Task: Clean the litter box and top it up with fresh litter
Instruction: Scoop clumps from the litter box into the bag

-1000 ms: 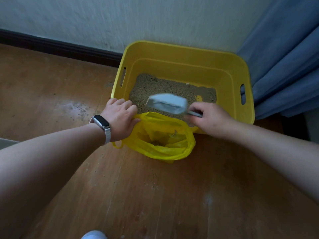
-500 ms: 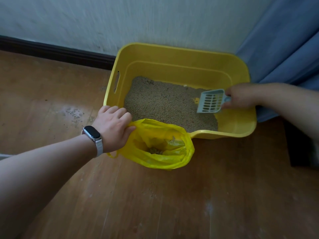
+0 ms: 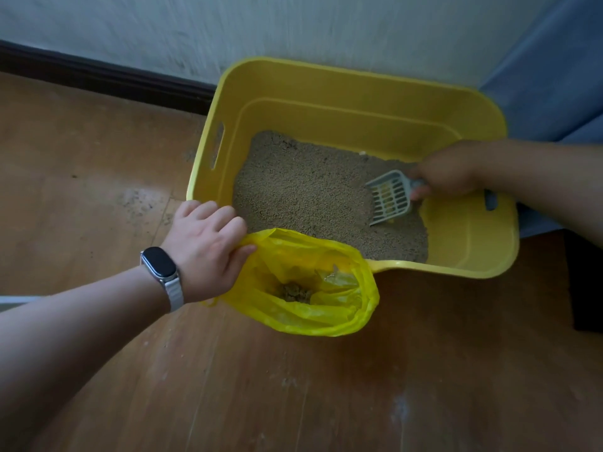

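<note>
- Scoop (image 3: 391,197) had moved from over the bag mouth (1.0 s ago) to the right end of the litter box (image 3: 342,83), and sat lower than 0.5 s ago, with its slotted face tilted up and its front edge down at the litter (image 3: 310,197).
- Right hand (image 3: 447,172) was inside the box by the right wall, fingers curled round the scoop handle. The handle itself was mostly hidden by the hand.
- Scoop head lay just left of that hand, at the margin between the litter and a bare yellow patch of box bottom. Could not tell how deep the edge sat.
- Left hand (image 3: 208,243) was unchanged from both earlier frames: it pinched the rim of the yellow bag (image 3: 326,314) at the box's near left corner and held the mouth open.
- Bag overlapped the box's near rim. Dark clumps (image 3: 295,291) lay at its bottom.
- Watch (image 3: 160,264) was on the left wrist.
- Box stood on the wooden floor (image 3: 293,386) against the wall, with the blue curtain (image 3: 554,76) to its right.
</note>
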{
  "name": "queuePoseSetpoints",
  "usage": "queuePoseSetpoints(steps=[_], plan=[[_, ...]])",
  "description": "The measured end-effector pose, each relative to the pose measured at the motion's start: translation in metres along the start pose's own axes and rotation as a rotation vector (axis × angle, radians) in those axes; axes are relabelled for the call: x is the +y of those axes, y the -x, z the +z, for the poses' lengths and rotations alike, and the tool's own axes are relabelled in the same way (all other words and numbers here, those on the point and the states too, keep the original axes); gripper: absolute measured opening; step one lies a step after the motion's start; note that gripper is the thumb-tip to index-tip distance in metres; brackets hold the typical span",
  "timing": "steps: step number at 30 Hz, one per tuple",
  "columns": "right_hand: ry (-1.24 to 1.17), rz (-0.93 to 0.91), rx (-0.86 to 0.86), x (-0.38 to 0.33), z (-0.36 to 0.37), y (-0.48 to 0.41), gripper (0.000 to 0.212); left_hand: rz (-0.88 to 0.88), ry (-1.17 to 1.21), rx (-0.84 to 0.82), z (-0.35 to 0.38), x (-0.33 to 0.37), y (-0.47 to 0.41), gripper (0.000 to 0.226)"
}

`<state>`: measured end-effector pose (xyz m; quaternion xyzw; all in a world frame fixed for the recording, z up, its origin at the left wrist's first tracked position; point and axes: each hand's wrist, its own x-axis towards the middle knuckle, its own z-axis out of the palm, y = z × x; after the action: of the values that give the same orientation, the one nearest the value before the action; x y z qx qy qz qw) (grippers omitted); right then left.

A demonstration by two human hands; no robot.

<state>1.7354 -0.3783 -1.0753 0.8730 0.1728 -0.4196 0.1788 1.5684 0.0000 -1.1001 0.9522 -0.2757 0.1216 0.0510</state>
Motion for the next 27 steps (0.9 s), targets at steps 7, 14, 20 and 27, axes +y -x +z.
queuePoseSetpoints(steps=[7,14,20,27], plan=[[0.021,-0.223,0.231,-0.051,0.009,-0.029,0.036,0.007,-0.003,0.035,0.004,-0.001,0.000,0.035],[-0.028,-0.298,0.388,-0.132,-0.010,-0.051,0.037,0.035,0.012,0.045,0.006,-0.002,0.001,0.032],[-0.172,-0.318,0.490,-0.160,-0.005,-0.056,0.039,0.031,0.010,0.036,0.006,-0.002,0.001,0.031],[-0.441,-0.311,0.538,-0.169,0.012,-0.045,0.032,0.011,-0.001,0.000,0.002,0.001,0.000,0.032]])
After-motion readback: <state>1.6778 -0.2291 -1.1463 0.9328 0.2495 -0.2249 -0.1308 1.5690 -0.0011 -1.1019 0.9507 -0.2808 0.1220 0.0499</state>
